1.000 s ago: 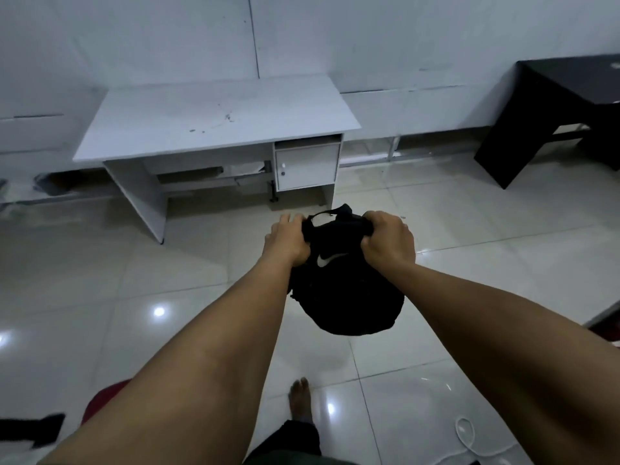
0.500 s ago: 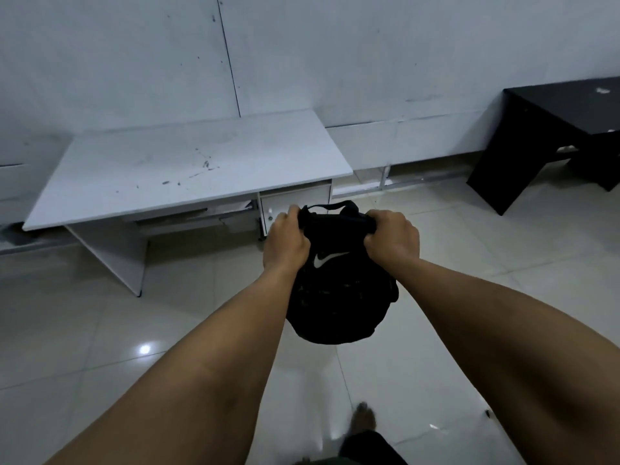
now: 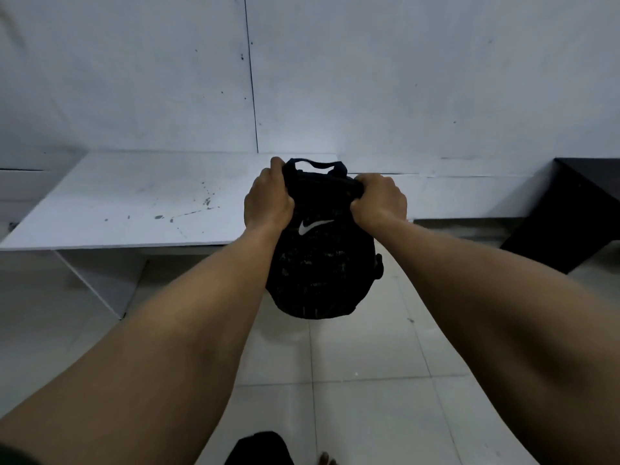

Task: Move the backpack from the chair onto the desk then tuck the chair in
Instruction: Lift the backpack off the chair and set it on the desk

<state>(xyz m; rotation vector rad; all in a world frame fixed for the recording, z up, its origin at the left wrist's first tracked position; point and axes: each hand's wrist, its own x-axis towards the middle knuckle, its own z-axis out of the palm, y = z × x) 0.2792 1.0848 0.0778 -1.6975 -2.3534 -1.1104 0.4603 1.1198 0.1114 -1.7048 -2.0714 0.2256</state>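
Observation:
A black backpack (image 3: pixel 322 270) with a white swoosh logo hangs in the air in front of me. My left hand (image 3: pixel 266 199) grips its top left edge and my right hand (image 3: pixel 379 199) grips its top right edge. Its carry loop sticks up between the two hands. The bag's upper part overlaps the right front corner of the white desk (image 3: pixel 134 199); its body hangs below the desk's front edge, over the floor. The desk top is bare apart from dark specks. No chair shows in this view.
The desk stands against a white panelled wall (image 3: pixel 369 78). A black table (image 3: pixel 577 213) stands to the right of the desk. The floor is glossy white tile (image 3: pixel 369 414). My bare toes (image 3: pixel 327 459) and a dark trouser leg show at the bottom edge.
I have walked closer to the desk with the backpack held in both hands. The desk now fills the middle of the view and the bag's top reaches its right front corner.

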